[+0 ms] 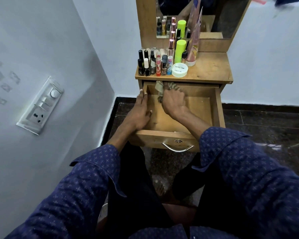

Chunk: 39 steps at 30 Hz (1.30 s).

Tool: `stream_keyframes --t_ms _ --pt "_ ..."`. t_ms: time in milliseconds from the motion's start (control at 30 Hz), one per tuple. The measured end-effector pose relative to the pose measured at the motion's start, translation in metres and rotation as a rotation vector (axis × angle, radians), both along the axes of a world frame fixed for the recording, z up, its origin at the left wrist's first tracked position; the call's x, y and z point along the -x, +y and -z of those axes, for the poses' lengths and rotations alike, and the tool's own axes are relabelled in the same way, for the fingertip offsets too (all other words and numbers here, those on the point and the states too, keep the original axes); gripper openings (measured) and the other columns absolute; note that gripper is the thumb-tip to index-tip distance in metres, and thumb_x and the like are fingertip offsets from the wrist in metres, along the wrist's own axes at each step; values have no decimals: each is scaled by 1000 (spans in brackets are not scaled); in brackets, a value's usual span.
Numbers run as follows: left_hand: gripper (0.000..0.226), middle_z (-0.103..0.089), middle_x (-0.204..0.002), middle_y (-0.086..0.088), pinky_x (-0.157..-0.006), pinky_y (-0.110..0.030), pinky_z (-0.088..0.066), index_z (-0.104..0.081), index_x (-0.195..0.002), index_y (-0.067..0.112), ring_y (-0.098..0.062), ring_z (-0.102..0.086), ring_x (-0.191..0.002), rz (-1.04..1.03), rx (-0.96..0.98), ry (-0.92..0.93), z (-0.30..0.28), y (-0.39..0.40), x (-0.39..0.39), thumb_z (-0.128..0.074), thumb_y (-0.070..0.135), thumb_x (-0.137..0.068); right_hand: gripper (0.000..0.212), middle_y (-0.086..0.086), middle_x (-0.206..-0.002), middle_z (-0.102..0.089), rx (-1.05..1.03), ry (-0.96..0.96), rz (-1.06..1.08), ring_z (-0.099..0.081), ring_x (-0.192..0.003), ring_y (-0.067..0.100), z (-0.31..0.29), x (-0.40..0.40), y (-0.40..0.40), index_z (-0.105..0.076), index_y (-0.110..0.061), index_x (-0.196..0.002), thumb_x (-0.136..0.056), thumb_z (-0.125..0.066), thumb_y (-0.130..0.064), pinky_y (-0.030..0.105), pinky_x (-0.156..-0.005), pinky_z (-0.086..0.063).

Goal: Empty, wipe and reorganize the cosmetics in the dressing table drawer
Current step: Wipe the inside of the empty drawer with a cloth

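Drawer (204,107) pulled open; right hand (173,102) presses striped cloth (162,88) into back left corner, left hand (141,111) rests on left wall. Cosmetics (153,64) stand on counter (209,68).

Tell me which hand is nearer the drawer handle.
Left. The left hand rests on the drawer's left wall, reaching toward its front panel above the drawer handle. The right hand grips the cloth at the drawer's back.
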<state>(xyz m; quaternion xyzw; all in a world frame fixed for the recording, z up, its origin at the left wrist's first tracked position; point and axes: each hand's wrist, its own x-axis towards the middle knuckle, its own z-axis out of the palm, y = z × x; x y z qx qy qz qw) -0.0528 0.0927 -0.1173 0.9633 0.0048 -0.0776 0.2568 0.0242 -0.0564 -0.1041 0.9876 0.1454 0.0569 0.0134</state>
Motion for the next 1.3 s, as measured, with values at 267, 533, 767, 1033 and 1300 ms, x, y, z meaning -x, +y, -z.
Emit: stream_keyframes --t_ms 267,533,767,1033,1300 --pt "94 33 -167 -16 -129 -45 -4 19 -161 1 -34 24 -157 69 -174 94 2 -7 -3 -53 24 -106 21 7 -111 -75 3 44 -25 -73 -102 24 -14 2 18 -73 -12 -112 -103 -54 -15 33 -71 -51" --pt "93 25 -170 -19 -132 -43 -3 15 -162 -1 -33 18 -160 73 -134 43 8 6 -4 -53 8 -99 41 4 -109 -76 57 -115 -197 -73 -95 22 8 -5 35 -41 -5 -149 -109 -41 -16 32 -69 -51" --pt "97 32 -169 -12 -131 -47 -2 20 -162 4 -31 23 -158 66 -140 82 11 5 -3 -56 15 -103 18 4 -91 -68 247 23 144 -63 -72 16 10 -17 -49 -72 -10 -107 -106 -55 -16 29 -51 -44" --pt "99 33 -168 -12 -129 -45 0 19 -162 3 -32 26 -157 55 -134 125 2 -6 -3 -58 28 -105 19 11 -119 -72 63 38 223 -69 -106 27 -8 -14 -52 -63 -11 -122 -104 -54 -10 37 -78 -52" --pt "94 34 -168 -13 -130 -48 0 20 -162 3 -33 23 -158 64 -140 101 -3 -1 6 -53 26 -107 30 3 -116 -67 -1142 101 536 -62 -96 19 7 13 -16 -61 -11 -131 -106 -45 -16 32 -81 -51"
